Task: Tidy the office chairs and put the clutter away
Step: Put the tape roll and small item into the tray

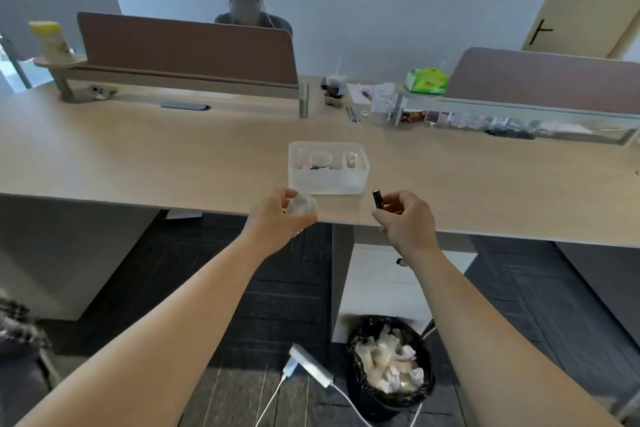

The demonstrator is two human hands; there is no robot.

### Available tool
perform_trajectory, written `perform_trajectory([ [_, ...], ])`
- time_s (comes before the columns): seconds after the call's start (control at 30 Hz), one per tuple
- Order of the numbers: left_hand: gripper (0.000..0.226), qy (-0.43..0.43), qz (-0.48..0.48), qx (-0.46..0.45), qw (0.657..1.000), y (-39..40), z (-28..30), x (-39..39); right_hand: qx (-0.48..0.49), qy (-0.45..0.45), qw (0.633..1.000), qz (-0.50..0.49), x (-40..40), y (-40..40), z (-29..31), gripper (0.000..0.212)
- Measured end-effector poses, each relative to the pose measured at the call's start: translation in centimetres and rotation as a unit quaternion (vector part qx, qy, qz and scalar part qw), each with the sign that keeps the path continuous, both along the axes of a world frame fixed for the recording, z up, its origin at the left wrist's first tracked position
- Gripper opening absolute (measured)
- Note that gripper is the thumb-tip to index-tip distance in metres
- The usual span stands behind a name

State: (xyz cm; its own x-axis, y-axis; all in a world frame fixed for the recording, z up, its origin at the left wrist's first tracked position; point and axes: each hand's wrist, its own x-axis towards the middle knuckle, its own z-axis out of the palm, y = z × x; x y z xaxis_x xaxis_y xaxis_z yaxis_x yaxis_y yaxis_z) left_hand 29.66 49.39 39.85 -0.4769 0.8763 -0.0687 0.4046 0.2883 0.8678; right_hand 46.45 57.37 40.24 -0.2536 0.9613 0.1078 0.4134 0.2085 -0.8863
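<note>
A black waste bin (391,369) full of crumpled paper stands on the dark carpet floor (277,288). Above, at the light wooden table (138,156) edge, the left hand (280,213) fingers grasp a crumpled clear wrapper (303,203); the right hand (407,218) fingers pinch a small dark cylinder (377,199) beside the translucent box (329,180).

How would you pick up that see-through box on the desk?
Hedged: take the see-through box by its two short side walls, coming straight down from above with a hand on each. It stands upright and open-topped with small things inside, so level lifting keeps them in. Both the left hand and right hand already hold things.
</note>
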Motion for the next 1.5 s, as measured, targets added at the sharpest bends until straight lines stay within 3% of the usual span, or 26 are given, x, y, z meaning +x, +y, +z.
perform_trajectory([
  [0.13, 0.052, 0.014, 0.008, 0.003, 1.000, 6.7, 0.2, -3.0, 0.010, -0.021, 1.000, -0.010, -2.6, 6.7, 0.0, 0.020],
  [0.43, 0.055, 0.033, 0.028, -0.036, 0.998, 19.9, -0.7, -8.7, -0.017, -0.030, 0.999, -0.019, -8.1, 19.8, -1.2, 0.022],
  [0.87, 0.059, 0.092, 0.021, -0.136, 0.986, 35.0, -8.1, -11.4, -0.069, -0.076, 0.994, 0.048, -12.3, 33.6, -6.5, 0.020],
  [1.07, 0.059, 0.129, -0.003, -0.185, 0.974, 37.6, -10.0, -12.0, -0.076, -0.110, 0.989, 0.070, -14.2, 36.3, -8.3, 0.019],
  [1.2, 0.064, 0.118, -0.007, -0.172, 0.978, 37.6, -10.3, -12.6, -0.092, -0.173, 0.977, 0.085, -15.6, 36.2, -9.2, 0.021],
  [1.3, 0.062, 0.098, 0.007, -0.142, 0.985, 37.0, -9.7, -13.1, -0.125, -0.227, 0.961, 0.103, -16.6, 35.6, -9.7, 0.004],
  [1.5, 0.050, 0.117, 0.008, -0.109, 0.987, 34.8, -8.9, -14.4, -0.139, -0.289, 0.941, 0.109, -18.2, 34.0, -10.4, 0.021],
])
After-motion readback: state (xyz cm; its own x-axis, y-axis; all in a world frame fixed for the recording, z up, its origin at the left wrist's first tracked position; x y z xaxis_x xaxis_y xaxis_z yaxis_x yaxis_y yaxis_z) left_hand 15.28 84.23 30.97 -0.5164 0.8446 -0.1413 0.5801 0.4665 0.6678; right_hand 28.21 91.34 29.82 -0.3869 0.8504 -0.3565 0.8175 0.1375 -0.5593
